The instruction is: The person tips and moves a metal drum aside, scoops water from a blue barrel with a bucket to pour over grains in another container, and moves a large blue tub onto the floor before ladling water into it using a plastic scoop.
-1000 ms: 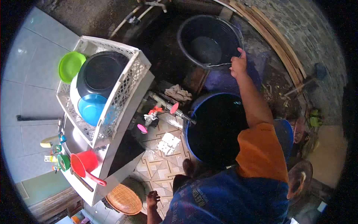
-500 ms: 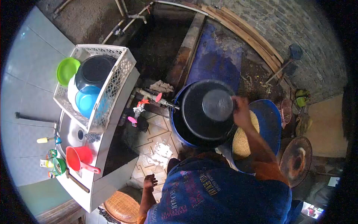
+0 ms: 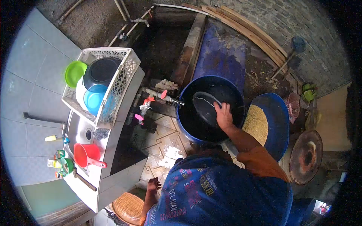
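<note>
My right hand point(image 3: 224, 116) grips the rim of a black plastic basin point(image 3: 205, 109). The basin is tilted and sits down inside a large round blue barrel point(image 3: 180, 126), whose inside looks dark. Whether the basin touches water there, I cannot tell. Close by on the right, a blue tub point(image 3: 279, 124) holds a heap of small yellow grains or beans point(image 3: 257, 122). My left hand point(image 3: 154, 185) hangs low by my side above the tiled floor, holding nothing, its fingers a little apart.
A tap point(image 3: 169, 98) juts toward the barrel's left rim. Left of it, a counter carries a white dish rack point(image 3: 130, 69) with bowls, a sink point(image 3: 75, 128) and a red dipper point(image 3: 87, 155). A woven basket point(image 3: 128, 207) lies on the floor; a rusty round lid point(image 3: 306, 157) is at right.
The black basin has gone from lying bottom-up over the barrel's mouth to tilted down inside it, my right hand moving left with it. My left hand stays low.
</note>
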Demonstrator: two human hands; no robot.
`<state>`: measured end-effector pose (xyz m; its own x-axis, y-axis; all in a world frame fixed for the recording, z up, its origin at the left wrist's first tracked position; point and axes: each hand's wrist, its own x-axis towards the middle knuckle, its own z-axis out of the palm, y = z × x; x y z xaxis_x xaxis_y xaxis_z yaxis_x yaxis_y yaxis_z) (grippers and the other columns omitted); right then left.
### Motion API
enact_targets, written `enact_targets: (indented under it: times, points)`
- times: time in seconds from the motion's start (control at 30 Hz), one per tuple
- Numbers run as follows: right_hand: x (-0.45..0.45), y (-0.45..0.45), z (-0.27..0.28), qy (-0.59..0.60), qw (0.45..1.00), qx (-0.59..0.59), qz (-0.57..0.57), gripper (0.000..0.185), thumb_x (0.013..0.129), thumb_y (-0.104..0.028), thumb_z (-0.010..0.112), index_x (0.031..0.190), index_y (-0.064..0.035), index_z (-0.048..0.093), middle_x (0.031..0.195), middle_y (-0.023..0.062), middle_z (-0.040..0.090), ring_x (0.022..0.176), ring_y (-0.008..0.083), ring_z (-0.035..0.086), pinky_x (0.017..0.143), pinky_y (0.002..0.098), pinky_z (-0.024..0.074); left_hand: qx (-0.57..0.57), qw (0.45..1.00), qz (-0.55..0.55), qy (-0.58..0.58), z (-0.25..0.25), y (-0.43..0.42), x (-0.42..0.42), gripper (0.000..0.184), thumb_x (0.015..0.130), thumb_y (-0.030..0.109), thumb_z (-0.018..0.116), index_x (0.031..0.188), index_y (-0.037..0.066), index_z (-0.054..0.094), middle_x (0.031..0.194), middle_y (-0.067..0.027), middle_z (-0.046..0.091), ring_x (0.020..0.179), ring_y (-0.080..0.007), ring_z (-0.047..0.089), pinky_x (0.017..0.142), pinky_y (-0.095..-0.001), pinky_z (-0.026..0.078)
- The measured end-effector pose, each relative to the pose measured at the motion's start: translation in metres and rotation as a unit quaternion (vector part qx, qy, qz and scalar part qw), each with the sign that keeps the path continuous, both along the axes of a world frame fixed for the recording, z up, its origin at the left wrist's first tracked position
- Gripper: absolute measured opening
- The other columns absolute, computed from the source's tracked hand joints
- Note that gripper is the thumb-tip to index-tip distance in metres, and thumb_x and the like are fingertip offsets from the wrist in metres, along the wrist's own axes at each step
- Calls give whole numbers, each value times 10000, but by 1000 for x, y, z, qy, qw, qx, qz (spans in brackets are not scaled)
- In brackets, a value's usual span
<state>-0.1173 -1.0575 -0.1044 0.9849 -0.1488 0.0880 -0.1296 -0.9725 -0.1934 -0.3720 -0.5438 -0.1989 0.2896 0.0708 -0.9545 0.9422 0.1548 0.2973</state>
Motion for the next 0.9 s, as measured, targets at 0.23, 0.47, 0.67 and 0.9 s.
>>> enact_targets:
  times: [0.23, 0.47, 0.67, 0.9]
  points:
    - [-10, 12, -45, -3, 996, -82, 30, 408, 763, -112, 522, 1163, -194, 531, 967, 105, 480, 974, 308, 457, 804, 412, 441, 106, 992, -64, -23, -5, 11, -39, 369, 827, 362, 585, 1014, 45, 557, 837, -104, 591, 685, -211, 568, 585, -355, 455]
    - [-18, 44, -65, 83, 995, -47, -8, 336, 796, -120, 486, 1119, -192, 539, 1003, 95, 454, 999, 296, 448, 867, 454, 412, 104, 993, -47, -26, -20, 21, -50, 360, 820, 343, 605, 997, 32, 574, 812, -120, 602, 668, -211, 569, 586, -353, 459]
    - [1, 63, -74, 118, 987, 38, -99, 276, 826, -213, 498, 1088, -143, 552, 1118, 134, 416, 1072, 336, 404, 920, 551, 346, 88, 995, 26, -33, 26, -6, -29, 392, 812, 345, 621, 1051, 52, 519, 891, -125, 575, 665, -235, 579, 574, -371, 461]
    - [11, 31, -88, 285, 947, 123, -85, 302, 866, -321, 474, 991, -96, 632, 1165, 173, 539, 1126, 366, 458, 924, 421, 386, 93, 986, -102, -98, 13, -9, -25, 369, 829, 339, 591, 1073, 78, 501, 883, -113, 563, 705, -245, 590, 579, -375, 472]
